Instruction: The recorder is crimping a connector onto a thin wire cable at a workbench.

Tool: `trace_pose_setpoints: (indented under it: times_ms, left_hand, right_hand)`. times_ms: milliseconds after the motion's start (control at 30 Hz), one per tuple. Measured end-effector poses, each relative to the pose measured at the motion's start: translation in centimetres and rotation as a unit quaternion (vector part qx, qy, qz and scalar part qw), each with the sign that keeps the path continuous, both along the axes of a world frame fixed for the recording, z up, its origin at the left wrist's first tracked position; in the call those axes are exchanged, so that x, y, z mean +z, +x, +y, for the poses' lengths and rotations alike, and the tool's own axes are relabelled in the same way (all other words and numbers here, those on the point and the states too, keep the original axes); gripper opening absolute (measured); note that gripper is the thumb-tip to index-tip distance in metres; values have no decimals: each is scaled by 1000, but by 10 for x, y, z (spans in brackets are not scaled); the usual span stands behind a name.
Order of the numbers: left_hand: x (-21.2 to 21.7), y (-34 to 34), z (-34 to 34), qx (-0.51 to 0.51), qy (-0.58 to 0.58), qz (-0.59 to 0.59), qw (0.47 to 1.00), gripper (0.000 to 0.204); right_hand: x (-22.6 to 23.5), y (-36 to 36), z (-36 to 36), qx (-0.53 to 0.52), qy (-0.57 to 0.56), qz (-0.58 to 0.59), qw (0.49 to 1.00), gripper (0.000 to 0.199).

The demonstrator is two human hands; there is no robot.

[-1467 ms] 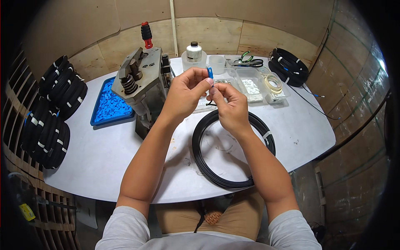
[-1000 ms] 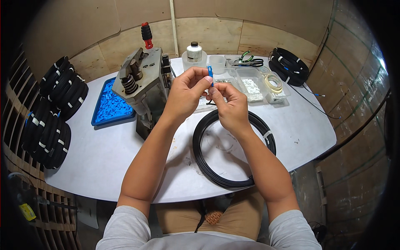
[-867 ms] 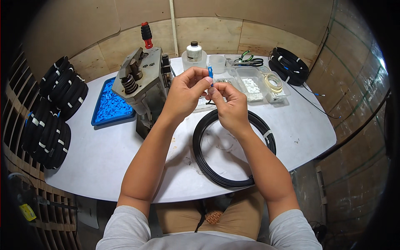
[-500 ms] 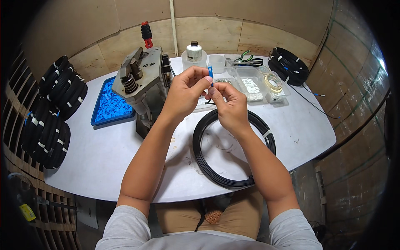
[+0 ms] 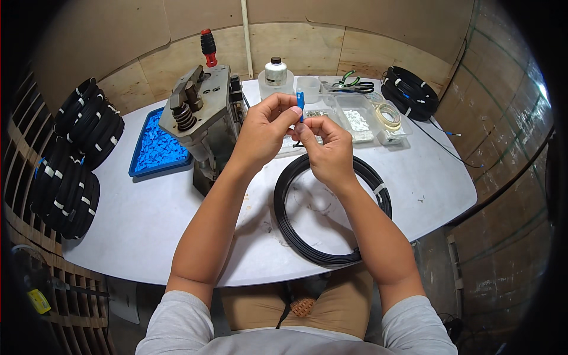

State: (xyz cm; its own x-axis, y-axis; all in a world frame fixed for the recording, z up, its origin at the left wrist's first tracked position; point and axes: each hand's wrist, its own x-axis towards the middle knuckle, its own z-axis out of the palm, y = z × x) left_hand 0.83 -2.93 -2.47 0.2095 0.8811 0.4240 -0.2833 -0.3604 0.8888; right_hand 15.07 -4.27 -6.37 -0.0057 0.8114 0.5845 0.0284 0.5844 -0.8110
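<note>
From where I stand, the bench machine looks like bare metal, dull and scuffed on its top plate, with a dark metal spring. Left of it, the blue tray is smooth plastic. Right of it, the blue connector is smooth plastic, the cable coil has a satin, plastic-looking sheath, and the tub is clear, shiny plastic. Beneath the machine, the tabletop is smooth but smudged; behind it, the plywood panel shows matt wood grain.
</note>
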Motion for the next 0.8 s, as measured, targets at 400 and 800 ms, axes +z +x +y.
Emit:
trace_pose_setpoints:
  times_ms: [400,800]
  left_hand:
    - [3,0,-2,13,-6,15,1000,26]
    - [2,-1,-1,3,-9,0,1000,20]
  right_hand:
    - [1,1,-1,5,7,-2,1000,13]
    - [3,1,-2,4,14,-3,1000,11]
